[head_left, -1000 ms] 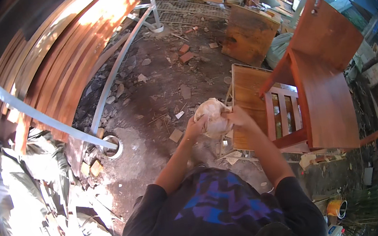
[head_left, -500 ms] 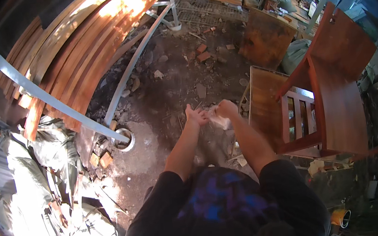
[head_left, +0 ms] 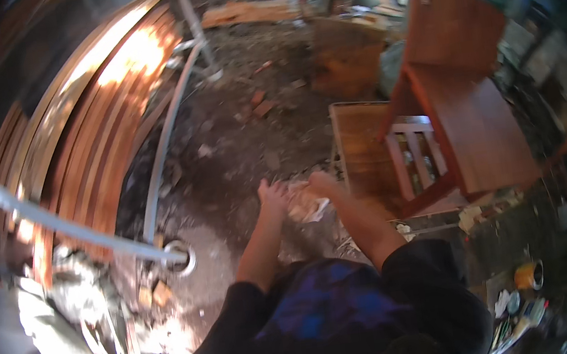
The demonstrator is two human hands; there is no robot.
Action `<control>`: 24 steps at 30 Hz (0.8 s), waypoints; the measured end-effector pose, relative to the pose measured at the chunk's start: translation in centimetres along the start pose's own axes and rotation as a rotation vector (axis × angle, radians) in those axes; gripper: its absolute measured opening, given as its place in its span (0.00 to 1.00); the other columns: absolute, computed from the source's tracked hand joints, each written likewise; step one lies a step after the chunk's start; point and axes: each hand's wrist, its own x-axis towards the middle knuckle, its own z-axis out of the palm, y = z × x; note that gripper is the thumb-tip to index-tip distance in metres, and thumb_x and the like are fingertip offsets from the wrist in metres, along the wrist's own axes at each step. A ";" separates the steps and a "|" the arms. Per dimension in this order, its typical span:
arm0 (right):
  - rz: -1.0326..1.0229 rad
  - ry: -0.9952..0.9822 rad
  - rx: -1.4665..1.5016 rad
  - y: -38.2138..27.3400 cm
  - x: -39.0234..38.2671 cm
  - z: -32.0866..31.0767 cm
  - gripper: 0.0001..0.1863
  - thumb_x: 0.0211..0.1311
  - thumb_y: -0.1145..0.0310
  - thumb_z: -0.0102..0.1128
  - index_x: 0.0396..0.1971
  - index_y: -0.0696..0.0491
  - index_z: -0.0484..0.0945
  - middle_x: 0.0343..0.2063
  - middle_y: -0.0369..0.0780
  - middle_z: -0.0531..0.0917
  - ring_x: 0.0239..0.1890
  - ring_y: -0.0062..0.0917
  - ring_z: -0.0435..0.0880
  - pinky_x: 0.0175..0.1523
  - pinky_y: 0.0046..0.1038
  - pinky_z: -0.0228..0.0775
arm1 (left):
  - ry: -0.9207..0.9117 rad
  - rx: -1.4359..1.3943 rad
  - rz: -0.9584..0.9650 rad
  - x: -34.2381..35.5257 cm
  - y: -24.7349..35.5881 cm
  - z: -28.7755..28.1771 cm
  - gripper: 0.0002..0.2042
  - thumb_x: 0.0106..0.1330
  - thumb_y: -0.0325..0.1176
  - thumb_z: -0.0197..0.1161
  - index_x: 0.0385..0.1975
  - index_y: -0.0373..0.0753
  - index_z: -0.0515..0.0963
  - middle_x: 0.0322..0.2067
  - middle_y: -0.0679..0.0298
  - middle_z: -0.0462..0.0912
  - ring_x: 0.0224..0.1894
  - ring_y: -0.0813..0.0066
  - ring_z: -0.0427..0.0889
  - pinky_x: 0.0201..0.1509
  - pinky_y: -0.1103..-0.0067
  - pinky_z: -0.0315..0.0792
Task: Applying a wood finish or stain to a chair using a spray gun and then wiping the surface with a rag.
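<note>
Above the dirt ground, in front of my body, a crumpled pale cloth (head_left: 307,207) hangs from my right hand (head_left: 321,183), whose fingers are closed on it. My left hand (head_left: 271,194) is at the cloth's left edge, with its fingers raised and apart; whether they touch it is blurred. Just to the right of both hands stands a reddish-brown wooden chair-like piece (head_left: 474,130) with an upright panel and a slatted lower part, on a brown board (head_left: 363,156).
Long wooden planks (head_left: 96,166) and a curved pale metal bar (head_left: 60,219) are at the left, with crumpled sheeting (head_left: 59,350) below. A stained upright board (head_left: 346,57) and stacked timber (head_left: 247,12) are at the back. Small items and a yellow can (head_left: 528,276) lie at lower right.
A second ago both hands held the cloth spread out; it has since crumpled into a smaller bundle, and my left fingers have opened. The view has swung, blurring the scene.
</note>
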 end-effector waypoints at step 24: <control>-0.139 1.106 0.388 3.7 -32.2 -30.7 0.14 0.58 0.65 0.67 0.42 0.56 0.83 0.48 0.49 0.83 0.53 0.44 0.82 0.58 0.38 0.73 | -1.010 0.092 0.338 -16.2 -11.3 39.1 0.27 0.76 0.40 0.47 0.71 0.32 0.59 0.66 0.49 0.70 0.67 0.53 0.72 0.72 0.59 0.66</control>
